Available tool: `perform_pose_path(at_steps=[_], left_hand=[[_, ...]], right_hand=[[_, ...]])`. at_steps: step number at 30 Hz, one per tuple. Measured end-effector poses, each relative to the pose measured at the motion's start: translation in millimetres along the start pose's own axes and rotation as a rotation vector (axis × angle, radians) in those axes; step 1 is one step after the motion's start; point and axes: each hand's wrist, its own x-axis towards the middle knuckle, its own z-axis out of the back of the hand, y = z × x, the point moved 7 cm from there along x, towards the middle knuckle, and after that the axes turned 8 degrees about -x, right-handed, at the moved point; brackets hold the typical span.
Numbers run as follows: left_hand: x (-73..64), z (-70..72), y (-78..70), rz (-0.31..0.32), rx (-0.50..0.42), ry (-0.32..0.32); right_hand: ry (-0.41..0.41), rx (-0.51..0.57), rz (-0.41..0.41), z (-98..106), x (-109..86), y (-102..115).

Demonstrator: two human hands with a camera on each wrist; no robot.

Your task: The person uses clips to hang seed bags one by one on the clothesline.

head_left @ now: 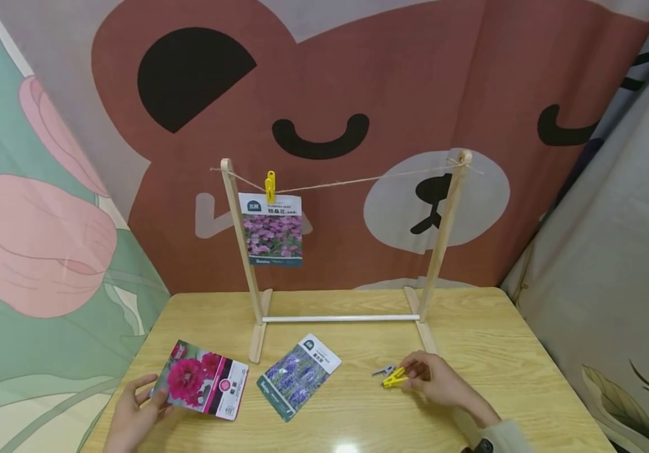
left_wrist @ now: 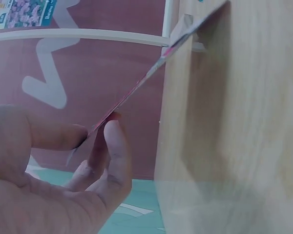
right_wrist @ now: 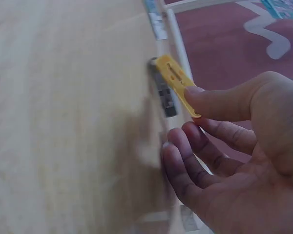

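Packet (head_left: pixel 202 380): our left fingers (left_wrist: pixel 118 153) are pinching its eight-o'clock edge, ideally avoiding creases.
Clip (head_left: pixel 395 377): right fingers (right_wrist: pixel 229 133) are pinching its three-o'clock end.

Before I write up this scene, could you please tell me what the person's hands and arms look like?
The left hand and the right hand are both bare, with no gloves, and no rings show on the fingers. The right arm wears a pale sleeve, with a small black object by its edge, too cropped to identify. No left sleeve is in view.
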Motion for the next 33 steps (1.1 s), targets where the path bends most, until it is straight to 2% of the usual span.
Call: perform_pose_path(at_steps=[5, 10, 17, 21, 27, 33], left_hand=[[-3.1, -1.4, -16.7, -0.056, 0.05, -0.03], [-5.9, -8.7, -30.4, -0.08, 0.073, -0.041], [-10.9, -17.0, -42.8, -0.121, 0.089, -0.066], [-10.9, -26.6, -48.8, -0.152, 0.094, -0.058], [-11.1, -44.2, -58.2, -0.227, 0.076, -0.038], [-10.6, -56.3, -65.9, -0.271, 0.071, -0.016]], right_hand=[[0.021, 0.036, -0.018, 7, 2.6, 7], [0.016, 0.085, -0.021, 11, 4.4, 14], [0.015, 0.135, 0.061, 12, 6.0, 26], [0.016, 0.15, 0.081, 13, 5.6, 32], [0.01, 0.159, 0.065, 17, 6.8, 38], [-0.012, 0.15, 0.07, 18, 9.2, 46]])
